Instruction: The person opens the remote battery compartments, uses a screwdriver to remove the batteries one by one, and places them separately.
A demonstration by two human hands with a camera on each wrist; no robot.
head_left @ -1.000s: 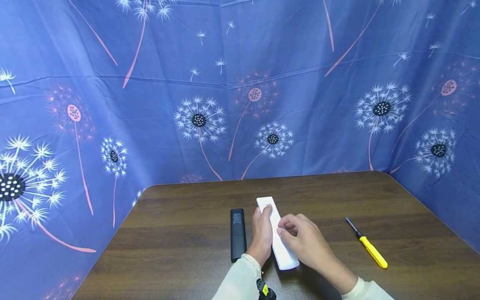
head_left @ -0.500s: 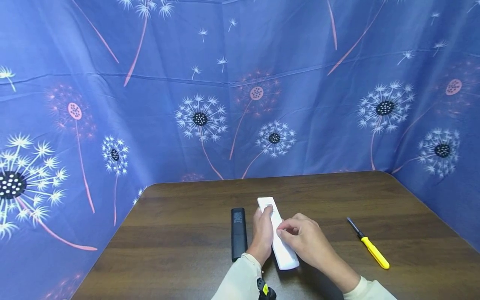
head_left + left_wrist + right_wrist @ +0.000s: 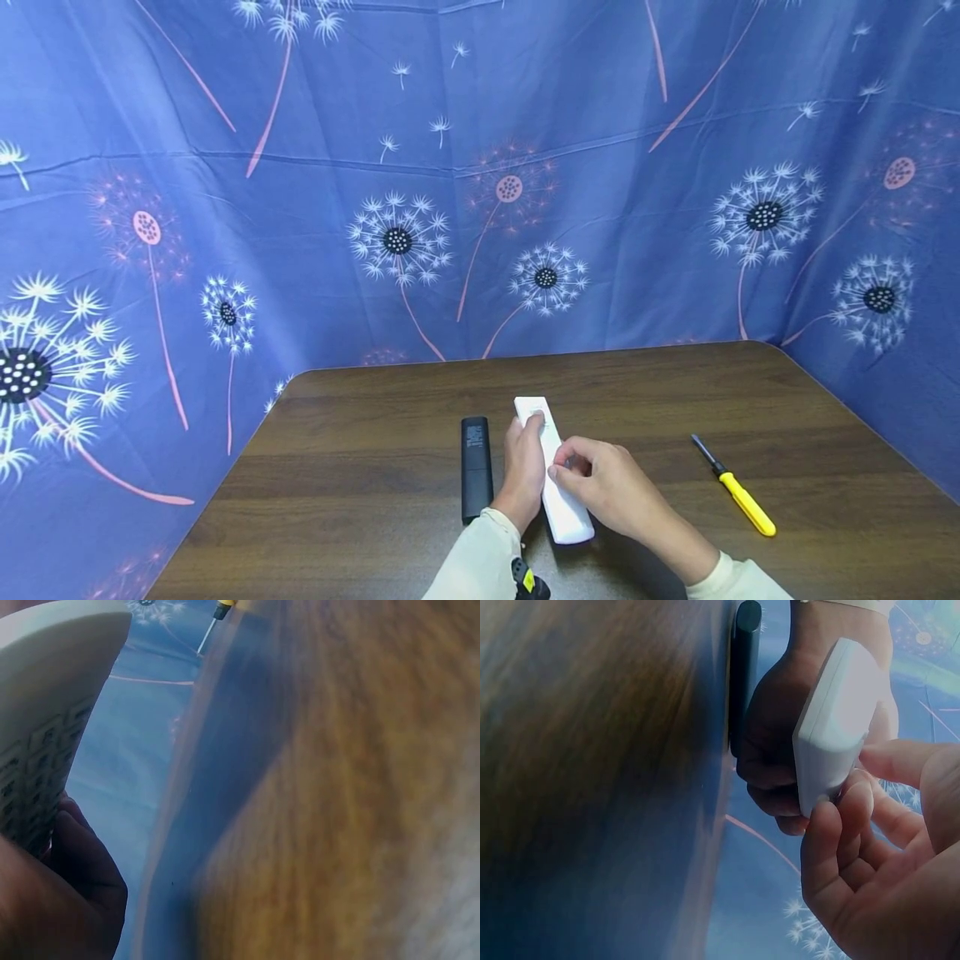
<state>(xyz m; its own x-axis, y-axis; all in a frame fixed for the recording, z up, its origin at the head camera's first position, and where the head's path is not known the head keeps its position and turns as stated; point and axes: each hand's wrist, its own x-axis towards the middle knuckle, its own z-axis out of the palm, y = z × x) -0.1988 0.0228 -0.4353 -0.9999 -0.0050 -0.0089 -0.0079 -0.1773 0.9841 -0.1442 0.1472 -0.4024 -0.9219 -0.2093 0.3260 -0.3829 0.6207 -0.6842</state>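
Observation:
A white remote control (image 3: 567, 518) is held up over the table, its plain back upward. Rows of buttons show on its lower face in the left wrist view. My left hand (image 3: 522, 468) grips it along the left side, thumb lying across the back near the far end. From the right, my right hand (image 3: 617, 487) has its curled index finger and thumb at the middle of the back. In the right wrist view, other fingertips of that hand touch the remote's edge, and what lies just under the thumb and index finger is hidden.
Just left of my left hand, a black remote control (image 3: 476, 467) lies on the brown wooden table (image 3: 337, 492), its printed label upward. A screwdriver (image 3: 742, 498) with a yellow handle lies to the right. Blue dandelion-patterned cloth (image 3: 300, 250) hangs around the table's far edges.
My right hand's fingertips have slid slightly toward the near end of the white remote control. The remote's near end has dipped a little toward me. The left hand keeps its grip.

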